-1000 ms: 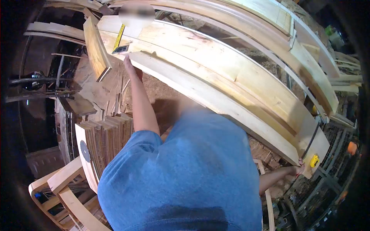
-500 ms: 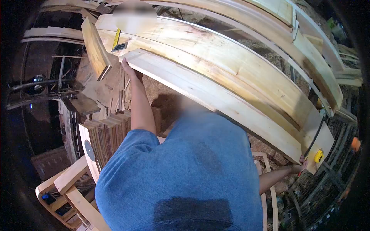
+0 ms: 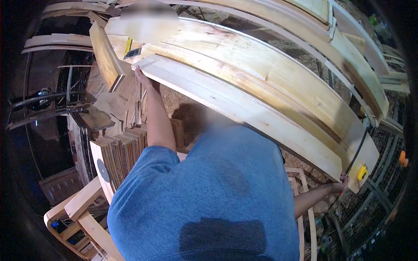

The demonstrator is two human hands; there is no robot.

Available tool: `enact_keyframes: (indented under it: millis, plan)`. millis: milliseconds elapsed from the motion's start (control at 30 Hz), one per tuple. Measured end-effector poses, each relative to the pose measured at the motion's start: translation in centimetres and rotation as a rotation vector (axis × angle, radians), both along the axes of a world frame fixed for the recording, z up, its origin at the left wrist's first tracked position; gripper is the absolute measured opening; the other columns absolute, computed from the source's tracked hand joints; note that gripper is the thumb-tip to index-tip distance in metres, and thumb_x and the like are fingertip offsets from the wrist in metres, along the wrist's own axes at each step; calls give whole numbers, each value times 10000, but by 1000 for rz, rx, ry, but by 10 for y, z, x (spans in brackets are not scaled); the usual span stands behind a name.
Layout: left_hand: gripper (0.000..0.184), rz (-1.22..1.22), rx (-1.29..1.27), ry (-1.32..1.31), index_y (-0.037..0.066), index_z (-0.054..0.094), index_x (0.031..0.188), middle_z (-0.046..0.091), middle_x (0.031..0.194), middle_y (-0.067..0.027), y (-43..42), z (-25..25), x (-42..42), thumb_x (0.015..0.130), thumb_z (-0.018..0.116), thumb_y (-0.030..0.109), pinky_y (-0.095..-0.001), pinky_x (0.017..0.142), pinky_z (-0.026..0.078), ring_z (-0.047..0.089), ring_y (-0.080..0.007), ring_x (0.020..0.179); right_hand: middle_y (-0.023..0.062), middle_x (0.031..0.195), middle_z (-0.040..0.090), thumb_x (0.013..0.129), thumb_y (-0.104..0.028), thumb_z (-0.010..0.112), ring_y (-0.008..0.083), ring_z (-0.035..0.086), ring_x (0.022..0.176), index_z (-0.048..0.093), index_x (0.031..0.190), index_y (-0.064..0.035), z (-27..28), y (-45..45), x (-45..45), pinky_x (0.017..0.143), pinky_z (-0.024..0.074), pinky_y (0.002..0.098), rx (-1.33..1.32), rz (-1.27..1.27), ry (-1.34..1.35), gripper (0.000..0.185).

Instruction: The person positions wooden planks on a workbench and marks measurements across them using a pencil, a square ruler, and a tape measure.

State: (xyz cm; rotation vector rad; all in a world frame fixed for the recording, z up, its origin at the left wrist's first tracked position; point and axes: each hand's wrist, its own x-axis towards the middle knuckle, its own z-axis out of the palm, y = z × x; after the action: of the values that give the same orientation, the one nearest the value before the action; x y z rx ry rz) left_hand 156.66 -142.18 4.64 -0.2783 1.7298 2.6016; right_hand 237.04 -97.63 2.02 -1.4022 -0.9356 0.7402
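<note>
A long pale wooden board [image 3: 235,111] lies slantwise in front of my body, from upper left to lower right. My left hand [image 3: 143,78] is closed round its left end, with the thumb at the top edge. At the far right end, my right hand [image 3: 339,186] is closed against the board's lower corner. Its fingers are small and partly hidden, and a thin red item shows beside them. A black cord or strap [image 3: 359,145] runs down to this hand. Close by, a yellow tape measure [image 3: 362,172] rests on another board.
Wider planks [image 3: 270,71] lie beyond the board. A square with a yellow blade [image 3: 132,52] sits near its left end, beside a short tilted plank [image 3: 106,56]. Stacked wood pieces [image 3: 124,150] and a wooden frame [image 3: 82,209] stand at lower left. Wire mesh [image 3: 383,174] is at right.
Both hands keep their places at the board's ends. The view has shifted slightly, and the board's right end appears a little farther right.
</note>
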Motion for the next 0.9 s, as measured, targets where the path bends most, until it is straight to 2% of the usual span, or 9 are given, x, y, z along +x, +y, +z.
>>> enact_keyframes:
  millis: [233,333,400,467,533,633,733,800,900]
  plan:
    - [538,-46,62,22,19,556,1226,622,1138,-167,11,4,-15,924,441,449,-445,941,467,595,-329,1055,171,796,634,901,-259,518,296,640,796,579,1124,92,-48,56,67,819,501,439,-70,92,46,421]
    - [422,40,-236,138,13,580,1140,626,1057,-131,22,-4,-55,929,533,376,-403,869,493,610,-272,979,225,894,665,907,-308,510,310,638,848,584,1140,93,-88,150,127,841,490,459,-407,145,210,470]
    - [378,65,-333,216,-9,588,1100,628,1030,-118,39,-13,-79,935,589,331,-380,828,496,598,-220,963,196,945,679,920,-369,486,289,650,894,636,1069,41,-55,124,33,847,493,430,-176,97,-382,461]
    - [454,207,-460,206,-78,607,991,645,941,-142,53,-28,-101,974,545,372,-361,793,486,600,-208,843,168,995,693,932,-429,462,268,662,940,687,998,-12,-19,122,-27,853,497,400,-118,33,-697,478]
    - [479,131,-789,159,-95,613,921,650,900,-159,53,-17,-86,974,541,375,-359,739,483,600,-212,812,173,1030,701,897,-429,504,294,661,979,699,994,-24,-33,164,-20,873,493,407,-296,-9,-734,460]
    - [516,19,-1082,425,-90,604,836,624,865,-264,31,-48,-112,929,585,417,-438,786,465,593,-360,835,164,1035,707,841,-370,582,335,653,1010,710,1002,-17,-46,207,-39,900,490,439,-569,-295,-612,408]
    - [478,7,-1159,405,-85,635,928,637,914,-305,14,-81,-123,892,628,392,-469,762,466,617,-388,850,201,1058,696,828,-403,593,345,654,1008,696,992,35,-33,193,-65,888,501,459,-270,-202,-645,479]
    - [492,-229,-1101,267,-48,655,1115,643,1006,-280,23,-24,-73,829,725,346,-438,835,498,626,-393,914,213,1068,693,817,-439,610,357,659,992,692,991,54,3,165,-111,863,512,469,-442,-261,-453,530]
    - [560,-43,-1165,366,-35,617,1215,615,1116,-243,13,-63,-91,811,751,329,-405,909,483,611,-355,993,231,1081,683,819,-470,617,361,667,986,683,992,78,22,160,-137,837,534,459,-585,-323,-466,578]
